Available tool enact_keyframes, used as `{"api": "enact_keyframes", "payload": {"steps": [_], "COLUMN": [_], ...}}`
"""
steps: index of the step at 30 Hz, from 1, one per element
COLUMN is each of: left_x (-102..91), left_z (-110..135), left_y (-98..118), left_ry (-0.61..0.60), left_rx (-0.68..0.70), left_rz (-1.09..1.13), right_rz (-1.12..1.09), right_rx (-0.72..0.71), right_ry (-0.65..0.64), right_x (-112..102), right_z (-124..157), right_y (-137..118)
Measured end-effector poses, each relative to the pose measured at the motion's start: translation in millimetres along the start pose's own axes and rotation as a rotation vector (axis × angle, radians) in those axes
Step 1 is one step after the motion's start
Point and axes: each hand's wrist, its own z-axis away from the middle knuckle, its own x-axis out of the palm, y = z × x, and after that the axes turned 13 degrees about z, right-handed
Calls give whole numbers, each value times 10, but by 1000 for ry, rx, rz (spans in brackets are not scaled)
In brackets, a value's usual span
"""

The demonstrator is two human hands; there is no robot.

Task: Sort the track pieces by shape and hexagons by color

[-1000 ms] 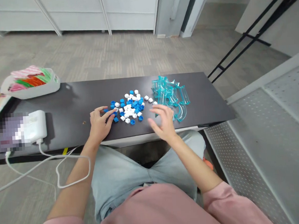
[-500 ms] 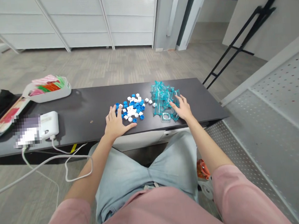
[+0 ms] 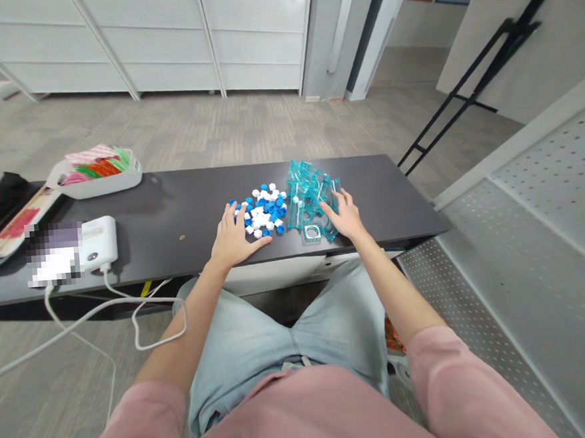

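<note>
On the middle of the table (image 3: 186,203), the spread left hand (image 3: 230,240) hides some little blocks (image 3: 260,219). Nearer the table's right end, the spread right hand (image 3: 346,216) covers some see-through pieces (image 3: 308,186), too jumbled to tell apart.

A white basket (image 3: 107,186) and a white corded device (image 3: 101,239) sit on the dark desk (image 3: 186,206); white cabinets (image 3: 165,44) stand beyond.

The left hand (image 3: 231,242) partly hides the blue-and-white pieces (image 3: 260,218).
</note>
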Motion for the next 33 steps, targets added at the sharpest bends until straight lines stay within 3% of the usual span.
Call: {"api": "enact_keyframes", "payload": {"steps": [9, 15, 19, 33], "left_x": [16, 3, -33, -122], "left_z": [19, 26, 69, 210], "left_y": [-47, -45, 6, 125], "left_ry": [23, 96, 151, 167], "left_rx": [20, 27, 32, 60], "left_rz": [29, 46, 46, -11], "right_rz": [30, -17, -135, -224], "right_rx": [-26, -55, 39, 55], "right_ry": [2, 121, 205, 361], "right_x": [78, 2, -9, 113], "right_z": [26, -42, -80, -131], "right_y": [-190, 40, 206, 358]}}
